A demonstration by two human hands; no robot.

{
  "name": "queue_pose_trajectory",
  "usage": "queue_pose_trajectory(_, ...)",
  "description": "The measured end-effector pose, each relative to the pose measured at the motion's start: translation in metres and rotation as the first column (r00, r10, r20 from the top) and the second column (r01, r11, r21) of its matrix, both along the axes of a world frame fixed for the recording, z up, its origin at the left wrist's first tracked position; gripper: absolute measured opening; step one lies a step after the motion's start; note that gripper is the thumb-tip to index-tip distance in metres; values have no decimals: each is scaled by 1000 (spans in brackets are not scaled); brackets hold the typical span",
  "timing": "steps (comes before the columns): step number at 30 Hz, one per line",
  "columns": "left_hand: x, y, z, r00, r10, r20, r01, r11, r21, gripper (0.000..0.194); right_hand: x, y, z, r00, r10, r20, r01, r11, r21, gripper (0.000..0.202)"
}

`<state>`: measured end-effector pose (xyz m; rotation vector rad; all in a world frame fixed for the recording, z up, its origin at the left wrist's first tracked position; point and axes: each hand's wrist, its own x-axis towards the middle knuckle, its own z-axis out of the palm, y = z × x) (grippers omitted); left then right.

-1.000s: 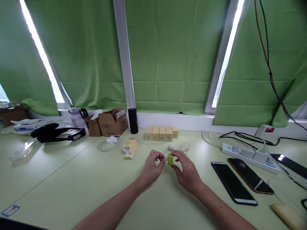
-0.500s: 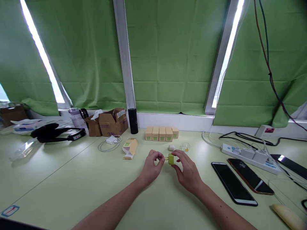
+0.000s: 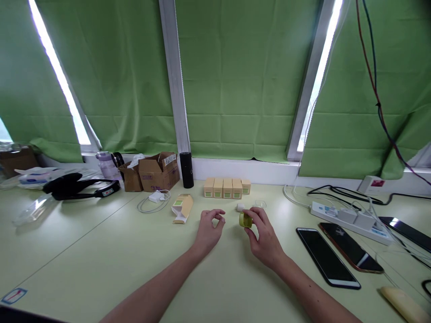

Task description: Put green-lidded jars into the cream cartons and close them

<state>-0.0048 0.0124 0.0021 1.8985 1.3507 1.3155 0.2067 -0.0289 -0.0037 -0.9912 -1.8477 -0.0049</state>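
My right hand pinches a small yellow-green, see-through cube-like piece between thumb and fingers, a little above the table. My left hand is to the left of it, fingers curved and the thumb apart from the index finger, with nothing visible between them. Just beyond my right fingers are a small white rounded piece and a small clear container, whose lower part my hand covers. An opened tan carton with a green label lies on its side, left of my left hand.
Several small tan boxes stand in a row at the back. A black cylinder and cardboard boxes are back left, near a coiled white cable. Phones and a power strip lie on the right.
My left hand has pulled away leftward from the yellow-green piece; the thin strip between them no longer shows. My right hand has turned the piece and moved it slightly right and up.
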Motion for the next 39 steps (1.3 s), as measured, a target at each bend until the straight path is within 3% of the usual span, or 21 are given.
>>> queue_pose_trajectory(6, 3, -19, 12, 976, -217, -27, 218, 965, 143, 47, -2, -1, -1, 995, 61, 78, -68, 993, 92, 51)
queue_pose_trajectory(11, 5, -27, 18, 945, -305, -117, 324, 922, 213, 52, -4, -4, 2, 987, 70, 142, -94, 980, 173, 36)
queue_pose_trajectory(20, 5, -25, 16, 945, -283, -165, 320, 902, 290, 44, -4, -5, 4, 977, 57, 206, -98, 976, 197, 34)
queue_pose_trajectory(39, 6, -25, 13, 950, -243, -198, 306, 857, 414, 49, -8, -9, 11, 965, 9, 261, -74, 968, 241, 33)
